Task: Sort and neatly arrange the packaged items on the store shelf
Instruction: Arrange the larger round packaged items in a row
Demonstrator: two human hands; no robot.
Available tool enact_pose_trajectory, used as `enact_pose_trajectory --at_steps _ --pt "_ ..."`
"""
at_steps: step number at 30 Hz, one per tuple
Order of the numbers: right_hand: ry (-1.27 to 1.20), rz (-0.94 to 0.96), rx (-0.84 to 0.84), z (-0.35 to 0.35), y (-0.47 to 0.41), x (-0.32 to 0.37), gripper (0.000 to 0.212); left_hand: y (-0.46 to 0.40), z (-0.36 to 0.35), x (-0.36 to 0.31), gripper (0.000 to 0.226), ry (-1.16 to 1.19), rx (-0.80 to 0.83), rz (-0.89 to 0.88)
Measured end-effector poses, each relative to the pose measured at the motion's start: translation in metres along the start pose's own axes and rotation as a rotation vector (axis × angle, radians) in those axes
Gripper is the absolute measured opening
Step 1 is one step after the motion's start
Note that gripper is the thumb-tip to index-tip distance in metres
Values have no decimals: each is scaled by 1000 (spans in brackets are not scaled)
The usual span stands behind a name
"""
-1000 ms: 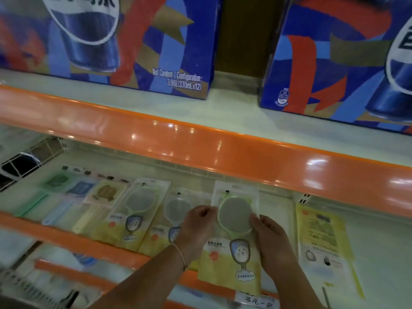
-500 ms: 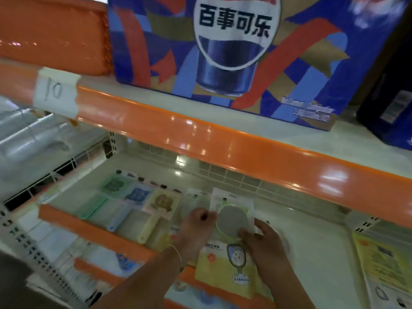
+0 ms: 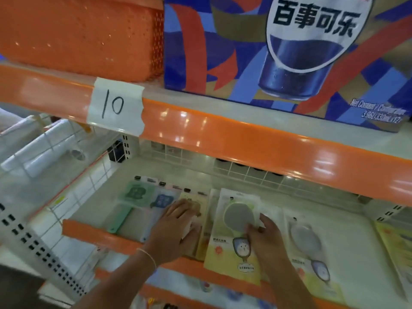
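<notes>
We see the left hand (image 3: 178, 221) lying flat, fingers straight and slightly spread, on the yellow packet (image 3: 194, 205) in the row of flat packets on the lower shelf (image 3: 347, 230), likely to keep that row from sliding. The right hand (image 3: 264, 233) rests on the brush packet (image 3: 234, 235) just beside it (its lower edge overhangs the orange shelf lip (image 3: 89, 231)); we cannot tell whether its partly curled fingers pinch it or merely press.
</notes>
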State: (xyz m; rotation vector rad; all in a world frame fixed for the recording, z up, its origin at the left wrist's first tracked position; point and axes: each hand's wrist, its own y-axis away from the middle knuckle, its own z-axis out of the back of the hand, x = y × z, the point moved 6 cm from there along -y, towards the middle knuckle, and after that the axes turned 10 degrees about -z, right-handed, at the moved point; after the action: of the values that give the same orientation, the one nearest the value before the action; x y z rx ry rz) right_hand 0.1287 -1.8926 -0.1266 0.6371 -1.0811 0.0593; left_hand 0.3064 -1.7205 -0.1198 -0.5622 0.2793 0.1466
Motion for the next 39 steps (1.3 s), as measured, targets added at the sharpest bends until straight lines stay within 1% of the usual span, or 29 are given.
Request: enact_pose_trajectory --at_steps 2,5,7,9,17,22,29,39 --pt "30 10 -3 -6 -4 0 55 2 -3 1 39 13 10 -32" --pt "63 23 -10 -13 -6 4 59 4 -2 2 42 18 -11 -53" --pt "87 27 -21 -17 -6 5 62 7 -3 0 45 0 13 -92" --pt "138 60 -38 -21 -10 7 63 7 -5 -2 44 -13 41 -129" --pt "389 126 -175 -30 -10 18 66 8 -3 -4 38 -7 16 -135" --pt "497 180 -231 -31 -10 22 61 9 -2 -5 38 -1 0 -133" --pt "678 196 -310 -38 -8 14 57 8 -1 -5 37 -17 2 -106" --pt "770 265 -329 -42 -10 13 35 9 -2 -3 37 -20 -5 -95"
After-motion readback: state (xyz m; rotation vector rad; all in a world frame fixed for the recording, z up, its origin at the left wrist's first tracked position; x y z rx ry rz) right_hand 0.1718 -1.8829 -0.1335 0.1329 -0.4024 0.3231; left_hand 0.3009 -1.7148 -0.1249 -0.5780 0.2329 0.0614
